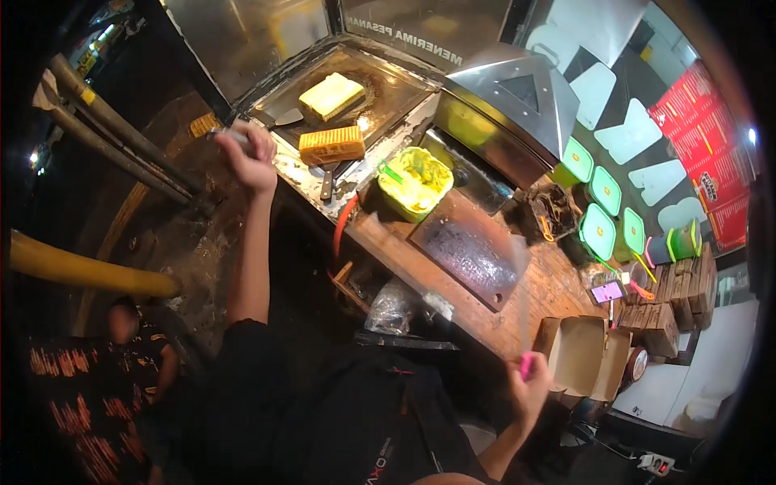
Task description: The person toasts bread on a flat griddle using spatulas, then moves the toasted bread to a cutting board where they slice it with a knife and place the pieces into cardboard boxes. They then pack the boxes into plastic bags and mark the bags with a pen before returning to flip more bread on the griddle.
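Observation:
My left hand [254, 163] is raised beside the griddle's left corner, closed around a small greyish object [241, 140] mostly hidden by the fingers. Just past it shows a yellow-brown ridged thing [203, 125]; whether the two touch I cannot tell. My right hand [528, 388] grips a knife by its pink handle [527, 365], the blade [522, 291] blurred and pointing away over the board's right side. On the griddle [394, 76] lie a block of bread with a pale yellow top [331, 96] and a browned, ridged bread block [332, 145] at the front edge.
A metal spatula [288, 117] rests on the griddle; a dark-handled tool [327, 183] lies by the browned bread. A tub of yellow spread [418, 179] adjoins a cutting board [467, 251]. Rightward are an open cardboard box [573, 354], green-lidded containers [600, 232] and a phone [607, 292]. A person [142, 357] is at lower left.

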`<state>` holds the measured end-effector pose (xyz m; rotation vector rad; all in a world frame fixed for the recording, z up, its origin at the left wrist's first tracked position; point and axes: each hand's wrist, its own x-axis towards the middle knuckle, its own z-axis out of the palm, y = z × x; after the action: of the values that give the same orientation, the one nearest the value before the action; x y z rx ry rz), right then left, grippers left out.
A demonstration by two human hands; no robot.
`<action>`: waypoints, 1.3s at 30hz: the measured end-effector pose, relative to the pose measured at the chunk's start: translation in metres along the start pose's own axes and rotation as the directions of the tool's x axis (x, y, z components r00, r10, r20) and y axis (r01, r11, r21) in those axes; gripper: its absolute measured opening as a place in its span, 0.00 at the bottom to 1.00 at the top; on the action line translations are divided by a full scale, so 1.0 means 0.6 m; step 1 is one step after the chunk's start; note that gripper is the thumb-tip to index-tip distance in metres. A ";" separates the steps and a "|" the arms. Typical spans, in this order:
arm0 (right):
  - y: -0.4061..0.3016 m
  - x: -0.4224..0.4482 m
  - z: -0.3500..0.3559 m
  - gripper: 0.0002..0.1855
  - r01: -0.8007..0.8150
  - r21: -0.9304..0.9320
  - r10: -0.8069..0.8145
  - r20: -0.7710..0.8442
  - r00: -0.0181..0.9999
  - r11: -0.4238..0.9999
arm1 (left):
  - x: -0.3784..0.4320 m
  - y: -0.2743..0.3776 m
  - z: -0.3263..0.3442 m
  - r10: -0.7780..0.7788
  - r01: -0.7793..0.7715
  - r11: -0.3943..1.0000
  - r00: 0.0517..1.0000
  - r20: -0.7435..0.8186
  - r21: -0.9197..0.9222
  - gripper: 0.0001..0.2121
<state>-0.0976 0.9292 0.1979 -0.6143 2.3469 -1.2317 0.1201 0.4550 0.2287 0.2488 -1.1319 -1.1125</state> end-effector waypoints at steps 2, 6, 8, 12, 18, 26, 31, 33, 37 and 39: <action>-0.020 0.017 0.058 0.07 0.051 -0.064 -0.034 0.250 0.968 0.997 | 0.050 -0.057 -0.029 -0.022 0.022 1.000 1.000 0.007 -0.018 0.28; -0.066 0.058 0.192 0.15 0.090 -0.063 -0.044 0.524 0.851 0.994 | 0.125 -0.175 -0.033 -0.014 0.012 1.000 0.998 0.057 0.027 0.28; -0.075 0.081 0.255 0.18 0.138 -0.059 -0.080 0.570 0.818 0.989 | 0.134 -0.255 -0.051 -0.068 0.062 0.994 0.995 0.069 0.088 0.27; -0.090 0.132 0.380 0.20 0.224 -0.045 -0.158 0.572 0.805 0.974 | 0.073 -0.407 -0.105 -0.219 0.208 0.967 0.974 0.058 0.148 0.28; -0.139 0.205 0.561 0.12 0.267 -0.100 -0.185 0.493 0.850 0.958 | 0.120 -0.432 -0.108 -0.346 0.369 0.916 0.925 -0.156 0.156 0.29; -0.153 0.236 0.692 0.10 0.205 0.040 -0.206 0.351 0.914 0.978 | 0.116 -0.314 -0.121 -0.441 0.443 0.896 0.891 -0.111 -0.007 0.28; -0.097 0.151 0.558 0.07 0.303 0.235 -0.379 0.432 0.818 0.923 | 0.017 -0.121 -0.118 -0.318 0.321 0.943 0.947 0.041 -0.085 0.29; -0.077 0.117 0.492 0.10 0.345 0.268 -0.436 0.493 0.753 0.900 | -0.041 -0.028 -0.090 -0.339 0.357 0.886 0.934 0.110 -0.297 0.29; -0.039 0.044 0.342 0.16 0.269 0.199 -0.335 0.531 0.778 0.942 | -0.156 0.062 0.002 -0.276 0.324 0.924 0.932 0.234 -0.202 0.30; -0.015 0.012 0.277 0.17 0.270 0.161 -0.314 0.493 0.811 0.949 | -0.201 0.069 0.053 -0.263 0.344 0.908 0.912 0.314 -0.240 0.30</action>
<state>-0.0107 0.8120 0.1177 -1.1540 1.7858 -1.1045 0.1196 0.5833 0.1992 0.0392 -1.1795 -1.6177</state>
